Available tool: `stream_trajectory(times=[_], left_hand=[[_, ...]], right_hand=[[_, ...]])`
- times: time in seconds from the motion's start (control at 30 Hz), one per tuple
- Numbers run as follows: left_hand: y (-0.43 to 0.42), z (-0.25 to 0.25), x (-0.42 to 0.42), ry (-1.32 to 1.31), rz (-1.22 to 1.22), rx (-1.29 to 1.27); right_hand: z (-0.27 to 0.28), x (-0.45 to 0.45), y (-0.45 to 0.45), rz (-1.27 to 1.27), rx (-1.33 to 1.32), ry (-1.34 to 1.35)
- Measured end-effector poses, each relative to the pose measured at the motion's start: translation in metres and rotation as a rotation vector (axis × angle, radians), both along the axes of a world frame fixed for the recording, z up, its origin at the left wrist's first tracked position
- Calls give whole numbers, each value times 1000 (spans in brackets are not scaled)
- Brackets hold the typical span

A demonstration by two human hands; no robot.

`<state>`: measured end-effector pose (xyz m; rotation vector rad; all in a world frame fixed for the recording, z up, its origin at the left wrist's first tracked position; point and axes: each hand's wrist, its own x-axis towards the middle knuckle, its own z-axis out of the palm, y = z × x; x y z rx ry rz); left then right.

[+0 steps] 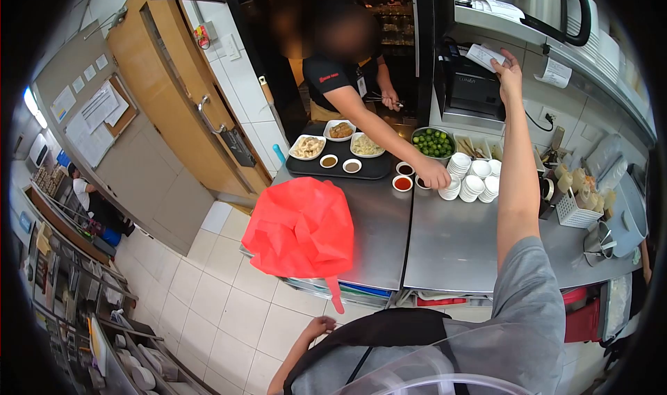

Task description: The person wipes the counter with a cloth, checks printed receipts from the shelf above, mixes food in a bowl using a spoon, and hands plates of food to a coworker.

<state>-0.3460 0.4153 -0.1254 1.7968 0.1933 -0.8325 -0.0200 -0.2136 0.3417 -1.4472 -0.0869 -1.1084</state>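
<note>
High at the right, my right hand (511,77) pinches a white paper slip (484,56) at the front of a black receipt printer (474,93). My left hand (320,327) hangs low beside the counter's front edge, fingers loosely bent and apart, with nothing visible in it. Nearest to it is the strap of a red cloth bag (300,227), which sits bunched up on the counter's left end.
A co-worker across the steel counter (451,245) reaches toward stacked white cups (472,186) and small sauce dishes (402,183). A black tray (340,167) bears several food dishes. Green limes (433,143) fill a bowl. A shelf (500,23) overhangs the printer.
</note>
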Motion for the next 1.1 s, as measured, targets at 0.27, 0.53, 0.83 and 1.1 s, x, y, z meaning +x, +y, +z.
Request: stream_trajectory(times=[0.27, 0.53, 0.83, 1.1], left_hand=[[-112, 183, 48, -200, -381, -512], [-163, 224, 55, -12, -252, -1237], [-184, 213, 72, 55, 22, -1143], [-204, 231, 63, -239, 73, -929]], right_hand=[[-61, -141, 159, 363, -121, 165], [-173, -270, 278, 736, -316, 581], [-196, -337, 276, 585, -472, 757], [-222, -323, 181, 96, -712, 581]])
